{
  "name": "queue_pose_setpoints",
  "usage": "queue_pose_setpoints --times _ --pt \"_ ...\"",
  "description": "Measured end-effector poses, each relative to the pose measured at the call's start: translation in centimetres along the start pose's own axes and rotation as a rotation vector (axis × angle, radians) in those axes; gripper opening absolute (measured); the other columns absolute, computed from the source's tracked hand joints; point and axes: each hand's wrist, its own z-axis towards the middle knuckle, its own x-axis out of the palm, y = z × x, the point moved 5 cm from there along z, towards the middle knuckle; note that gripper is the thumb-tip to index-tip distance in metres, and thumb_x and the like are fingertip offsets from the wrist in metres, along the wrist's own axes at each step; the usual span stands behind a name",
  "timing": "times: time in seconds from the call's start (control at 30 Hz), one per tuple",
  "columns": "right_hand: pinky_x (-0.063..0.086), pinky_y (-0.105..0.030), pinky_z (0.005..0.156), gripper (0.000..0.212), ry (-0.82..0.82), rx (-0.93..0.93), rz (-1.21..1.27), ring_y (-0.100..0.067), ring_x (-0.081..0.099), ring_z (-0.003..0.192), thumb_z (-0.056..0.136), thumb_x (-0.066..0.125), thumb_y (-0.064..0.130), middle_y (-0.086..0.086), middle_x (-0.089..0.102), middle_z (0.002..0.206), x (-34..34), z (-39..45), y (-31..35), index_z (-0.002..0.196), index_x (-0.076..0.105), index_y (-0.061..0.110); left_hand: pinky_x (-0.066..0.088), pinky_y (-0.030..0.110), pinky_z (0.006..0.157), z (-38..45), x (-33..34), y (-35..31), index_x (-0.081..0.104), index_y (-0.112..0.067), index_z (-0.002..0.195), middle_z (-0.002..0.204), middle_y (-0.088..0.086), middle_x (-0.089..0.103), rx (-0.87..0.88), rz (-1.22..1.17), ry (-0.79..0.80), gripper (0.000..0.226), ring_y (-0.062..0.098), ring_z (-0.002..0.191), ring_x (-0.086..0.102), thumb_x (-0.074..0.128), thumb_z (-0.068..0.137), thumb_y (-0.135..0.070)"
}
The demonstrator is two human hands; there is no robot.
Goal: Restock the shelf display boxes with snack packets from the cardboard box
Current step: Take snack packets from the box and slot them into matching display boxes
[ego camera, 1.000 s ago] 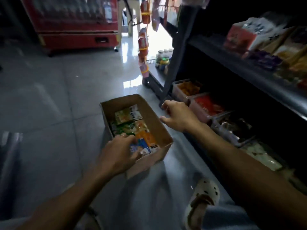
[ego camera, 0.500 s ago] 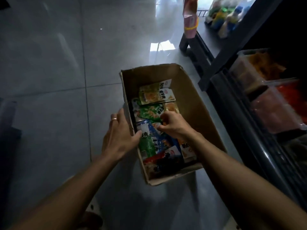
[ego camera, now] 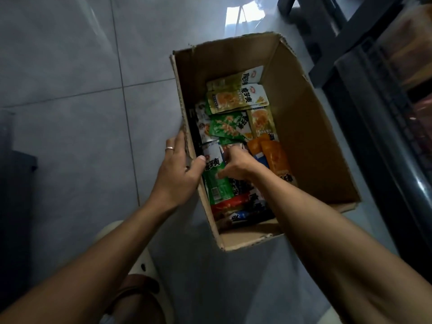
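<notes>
An open cardboard box (ego camera: 311,141) stands on the tiled floor, with several snack packets lying in it: green ones (ego camera: 228,126), orange ones (ego camera: 273,157), and blue and red ones near the front. My left hand (ego camera: 177,171) holds the box's left wall, fingers outside and thumb over the rim against a green-and-white packet (ego camera: 216,181). My right hand (ego camera: 236,164) is inside the box, its fingers curled into the packets and pinching one. The shelf display boxes (ego camera: 411,50) show dimly at the upper right.
A dark metal shelf frame (ego camera: 364,118) runs down the right side, close to the box. My foot in a pale clog (ego camera: 145,263) is near the box's front corner. A dark object (ego camera: 14,188) sits at the left edge. Grey floor tiles (ego camera: 70,78) spread to the left.
My right hand came back from the shelf and went down into the box among the packets. My left hand shifted from the packets to the box's left wall. The view tilted down.
</notes>
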Motion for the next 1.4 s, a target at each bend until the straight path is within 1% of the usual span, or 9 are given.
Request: queue_pose_setpoints --times 0.17,0.3,0.4,0.53,0.77,1.0,1.13,1.23,1.4 --pt "0.057 -0.042 0.085 0.029 -0.023 -0.023 0.239 -0.026 0.067 0.096 0.084 0.070 0.015 -0.013 0.070 0.107 -0.7 -0.4 -0.6 0.111 0.065 0.005 0.033 0.019 0.096 0.1 0.0 0.2 0.027 -0.034 0.147 0.131 -0.010 0.037 0.006 -0.039 0.020 0.062 -0.007 0.114 0.036 0.048 0.088 -0.036" --pt "0.056 -0.049 0.088 0.019 -0.215 -0.046 0.414 -0.030 0.068 0.096 0.093 0.060 0.015 -0.016 0.070 0.105 -3.0 -0.5 0.1 0.106 0.065 0.003 0.029 -0.001 0.086 0.0 0.0 0.0 0.022 -0.044 0.140 0.131 -0.010 0.037 0.002 -0.062 0.037 0.060 -0.009 0.112 0.036 0.048 0.087 -0.037" --pt "0.055 -0.039 0.085 0.028 -0.208 -0.074 0.389 -0.023 0.063 0.097 0.096 0.058 0.026 -0.009 0.065 0.112 -2.1 0.6 2.4 0.117 0.060 0.007 0.030 0.002 0.087 0.0 -0.2 0.5 0.022 -0.040 0.149 0.135 -0.012 0.036 -0.013 -0.069 0.083 0.068 -0.006 0.118 0.036 0.048 0.086 -0.040" --pt "0.050 -0.037 0.097 0.071 -0.080 -0.066 0.393 -0.021 0.056 0.117 0.081 0.074 0.042 -0.002 0.056 0.129 0.1 2.0 3.6 0.138 0.044 0.012 0.033 -0.005 0.084 0.1 -0.9 1.1 0.026 -0.029 0.153 0.137 -0.008 0.041 -0.016 -0.088 0.120 0.072 -0.009 0.116 0.041 0.050 0.086 -0.037" --pt "0.054 -0.041 0.091 0.077 -0.149 -0.066 0.206 -0.032 0.057 0.115 0.079 0.076 0.019 -0.013 0.054 0.130 0.2 2.8 3.5 0.142 0.032 0.014 0.028 -0.010 0.080 0.3 -1.6 0.6 0.026 -0.041 0.142 0.131 -0.012 0.041 -0.009 -0.062 0.134 0.059 -0.034 0.106 0.033 0.048 0.087 -0.035" --pt "0.044 -0.030 0.088 0.067 -0.092 0.054 0.362 -0.025 0.052 0.122 0.084 0.074 0.014 -0.007 0.051 0.137 -0.6 2.2 1.7 0.142 0.040 0.012 0.036 -0.006 0.076 0.3 -1.4 0.5 0.026 -0.043 0.138 0.128 -0.009 0.042 -0.001 -0.095 0.120 0.053 -0.025 0.107 0.040 0.051 0.100 -0.016" --pt "0.045 -0.045 0.107 0.077 -0.029 -0.038 0.630 -0.024 0.055 0.123 0.077 0.079 0.012 -0.008 0.053 0.140 -3.3 -0.1 0.7 0.144 0.041 0.011 0.045 0.001 0.072 0.1 -0.9 0.2 0.032 -0.048 0.131 0.125 -0.005 0.046 -0.021 -0.110 0.109 0.052 -0.009 0.107 0.049 0.049 0.099 -0.011" --pt "0.057 -0.027 0.084 0.054 -0.040 -0.133 0.695 -0.008 0.065 0.097 0.083 0.074 0.009 0.002 0.064 0.116 -5.5 -2.4 0.6 0.128 0.049 0.022 0.041 0.001 0.072 -0.1 -0.6 -0.4 0.036 -0.036 0.142 0.122 -0.003 0.047 -0.005 -0.037 0.080 0.054 0.003 0.103 0.048 0.048 0.096 -0.012" --pt "0.053 -0.040 0.098 0.046 -0.176 -0.232 0.728 -0.015 0.066 0.108 0.086 0.070 0.006 -0.001 0.067 0.122 -9.0 -6.5 0.3 0.130 0.058 0.009 0.033 0.020 0.099 -1.0 -0.1 -1.5 0.023 -0.020 0.154 0.138 0.008 0.042 -0.068 0.083 0.092 0.066 0.020 0.128 0.039 0.052 0.095 -0.019"
